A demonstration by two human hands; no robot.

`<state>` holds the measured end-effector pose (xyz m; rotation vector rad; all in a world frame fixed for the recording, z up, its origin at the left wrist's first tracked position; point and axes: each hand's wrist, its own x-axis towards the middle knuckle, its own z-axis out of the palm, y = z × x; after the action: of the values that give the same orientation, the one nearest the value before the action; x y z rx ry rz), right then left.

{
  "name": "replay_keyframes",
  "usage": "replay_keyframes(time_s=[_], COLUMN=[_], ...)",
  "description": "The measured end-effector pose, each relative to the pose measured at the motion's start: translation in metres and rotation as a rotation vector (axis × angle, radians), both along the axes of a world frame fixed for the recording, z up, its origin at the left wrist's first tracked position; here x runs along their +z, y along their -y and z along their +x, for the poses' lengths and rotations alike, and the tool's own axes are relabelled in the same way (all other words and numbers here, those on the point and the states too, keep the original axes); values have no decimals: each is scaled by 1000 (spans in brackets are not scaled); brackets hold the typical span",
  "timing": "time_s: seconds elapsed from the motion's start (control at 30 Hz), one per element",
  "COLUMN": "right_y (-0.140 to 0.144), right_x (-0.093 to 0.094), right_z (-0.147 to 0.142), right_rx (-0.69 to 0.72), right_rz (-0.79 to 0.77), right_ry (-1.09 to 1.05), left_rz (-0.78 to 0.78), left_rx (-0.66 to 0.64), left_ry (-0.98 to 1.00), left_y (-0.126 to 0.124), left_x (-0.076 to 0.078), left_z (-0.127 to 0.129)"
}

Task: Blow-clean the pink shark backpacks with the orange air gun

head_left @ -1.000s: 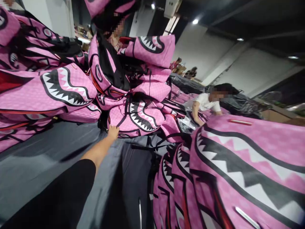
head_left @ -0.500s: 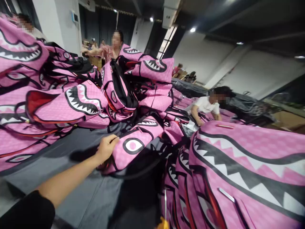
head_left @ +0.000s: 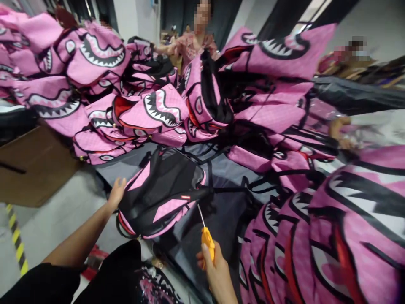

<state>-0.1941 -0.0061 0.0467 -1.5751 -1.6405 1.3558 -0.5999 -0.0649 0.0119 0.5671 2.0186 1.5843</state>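
Note:
A pink backpack [head_left: 160, 195] with black straps and back panel lies face down on the grey table cover [head_left: 221, 169], close in front of me. My left hand [head_left: 116, 192] rests against its left side, fingers spread on the fabric. My right hand [head_left: 212, 266] is lower in view, closed around the yellow handle of a thin metal-tipped tool [head_left: 205, 233]. The tool's point aims up toward the backpack's lower right edge without touching it.
Heaps of pink shark-mouth backpacks [head_left: 152, 109] fill the table behind and a stacked row [head_left: 316, 228] stands at my right. A person [head_left: 196, 38] stands across the table, another person's arm [head_left: 340, 131] reaches in at right. A cardboard box [head_left: 34, 164] sits left on the floor.
My left hand has pulled one backpack out of the heap toward me and it now lies back side up. My right hand with the yellow tool has come into view.

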Motion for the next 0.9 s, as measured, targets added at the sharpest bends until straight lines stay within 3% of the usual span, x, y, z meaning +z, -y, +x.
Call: replay_keyframes(time_s=[0.2,0.3,0.4,0.53,0.63,0.77,0.9], right_y=[-16,-37,-78,-133,-132,-102,-98], right_x=[24,42,59,68,63,64,84], right_z=[-33,-69,-118,-182,-210,-226,-258], right_rx=[289,366,388,375,479,858,645], right_rz=[-40,-24,11,112,110,-190,-55], right_ry=[38,82,131,320,421,356,357], left_rz=[-626,-606,-379,20,20,-51,-193], left_rx=[-78,-98,-157,-179,-136,-128,-221], left_ry=[-666,-774,-523,236,638,813,613], left_y=[-18,-17,-3,20,25,20,16], left_x=[-17,-19,-17,-16,-20,-28,-29], left_z=[36,42,32,3,-24,-60,-75])
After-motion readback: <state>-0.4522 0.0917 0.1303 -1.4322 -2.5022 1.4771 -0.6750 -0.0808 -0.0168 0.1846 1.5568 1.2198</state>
